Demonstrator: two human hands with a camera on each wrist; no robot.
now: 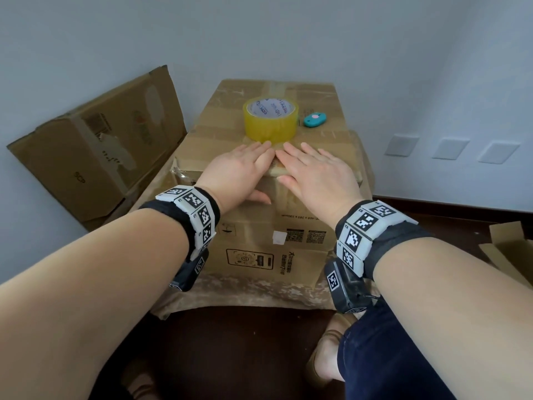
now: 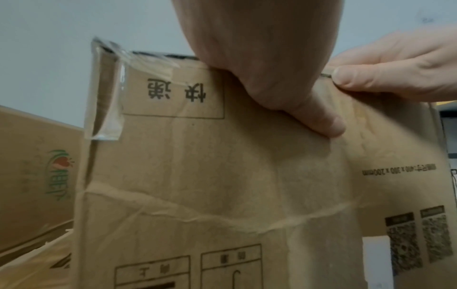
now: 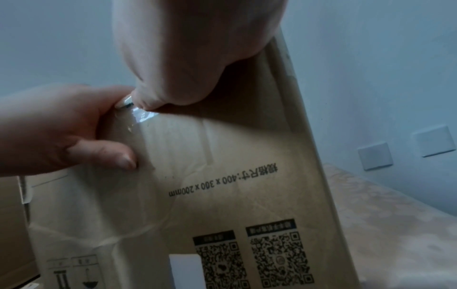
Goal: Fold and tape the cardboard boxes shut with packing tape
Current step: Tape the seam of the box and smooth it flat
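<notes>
The cardboard box (image 1: pixel 274 215) is pressed at its near top edge by the left hand (image 1: pixel 239 168) and right hand (image 1: pixel 314 171), both laid flat with fingers spread and thumbs hooked over the front face. The board is judged light, creased and yielding, so flaps are best held near the seam. The tape roll (image 1: pixel 270 119) is set just beyond the fingertips.

Setting: a plain room in a home, as far as I can judge. Pale wall (image 1: pixel 375 53) in a corner, with three white wall plates (image 1: pixel 450 148) set low; dark floor (image 1: pixel 245 342) and dark skirting (image 1: pixel 461 204). Used boxes (image 1: pixel 98 145) lean against the wall at left, more cardboard (image 1: pixel 507 249) lies on the floor at right. I see no shop or office fittings.
</notes>
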